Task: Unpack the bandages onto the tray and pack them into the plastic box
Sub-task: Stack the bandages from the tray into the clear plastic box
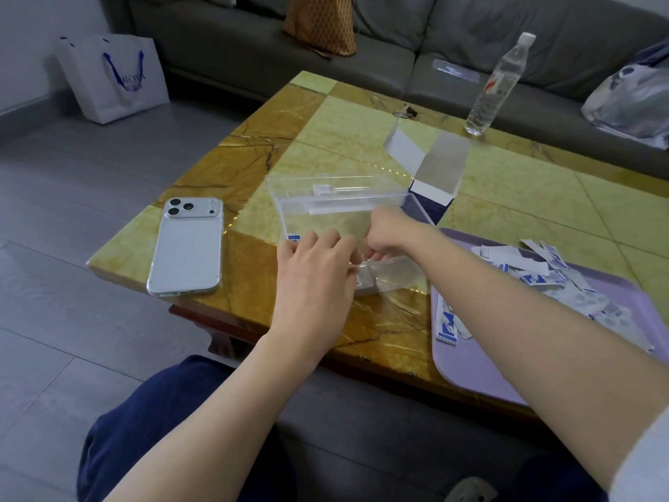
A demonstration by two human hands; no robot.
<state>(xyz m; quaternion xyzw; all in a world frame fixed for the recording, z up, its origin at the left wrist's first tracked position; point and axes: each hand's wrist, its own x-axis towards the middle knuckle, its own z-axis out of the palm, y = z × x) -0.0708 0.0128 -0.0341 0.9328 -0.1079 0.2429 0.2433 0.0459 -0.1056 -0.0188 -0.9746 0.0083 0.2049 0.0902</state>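
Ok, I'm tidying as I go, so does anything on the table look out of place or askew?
Two things. A few bandages lie askew on the left rim of the tray, apart from the main heap. The phone sits right at the near edge of the table.

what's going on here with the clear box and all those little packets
A seated person works with left hand and right hand at the near end of the open plastic box; what they hold is hidden. Wrapped bandages lie heaped on the purple tray beside it, and the opened carton stands behind the box.
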